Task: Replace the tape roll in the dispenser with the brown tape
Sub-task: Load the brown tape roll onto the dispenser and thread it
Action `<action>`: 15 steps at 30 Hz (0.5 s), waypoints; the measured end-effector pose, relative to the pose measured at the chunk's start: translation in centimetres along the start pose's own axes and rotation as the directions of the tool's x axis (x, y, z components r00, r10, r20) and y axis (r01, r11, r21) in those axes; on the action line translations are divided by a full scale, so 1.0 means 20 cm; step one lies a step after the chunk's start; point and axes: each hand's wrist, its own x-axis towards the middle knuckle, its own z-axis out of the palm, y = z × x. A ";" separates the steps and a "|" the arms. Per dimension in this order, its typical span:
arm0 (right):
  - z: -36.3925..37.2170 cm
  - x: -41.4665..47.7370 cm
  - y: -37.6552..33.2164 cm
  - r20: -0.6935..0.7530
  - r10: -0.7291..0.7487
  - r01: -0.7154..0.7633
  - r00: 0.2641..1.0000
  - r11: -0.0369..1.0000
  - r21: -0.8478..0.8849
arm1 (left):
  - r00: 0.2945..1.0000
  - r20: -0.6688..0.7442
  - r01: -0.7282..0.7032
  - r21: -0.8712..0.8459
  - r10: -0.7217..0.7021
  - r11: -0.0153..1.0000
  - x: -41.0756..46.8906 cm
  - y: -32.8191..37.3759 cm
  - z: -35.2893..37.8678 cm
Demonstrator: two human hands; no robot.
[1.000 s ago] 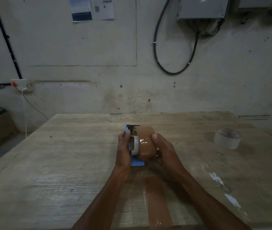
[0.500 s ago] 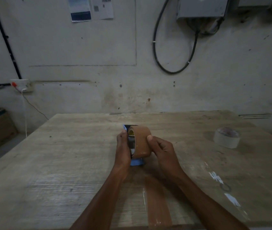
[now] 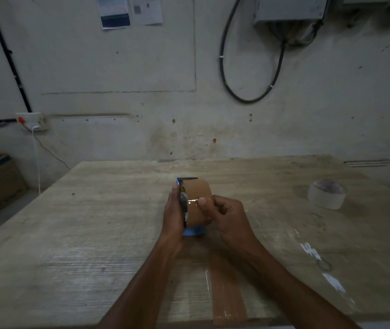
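Seating step: your left hand (image 3: 173,213) clamps the dispenser (image 3: 192,231), right hand (image 3: 227,216) pinches brown tape (image 3: 197,200); next, thread its end.

Dim room: stained white wall (image 3: 118,67) with looped black cable (image 3: 248,98), wooden table (image 3: 94,222).

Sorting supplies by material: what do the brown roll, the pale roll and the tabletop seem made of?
brown tape roll: glossy plastic film, judging by the bright glint. white tape roll: matte, maybe paper or cloth; too dim to tell. table: wood or wood-look laminate, with visible grain and a dull sheen.
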 end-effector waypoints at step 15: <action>-0.01 -0.02 0.06 0.128 0.013 0.024 0.992 0.959 -0.284 | 0.997 0.061 0.061 -0.105 -0.054 0.993 -0.01 0.01 -0.03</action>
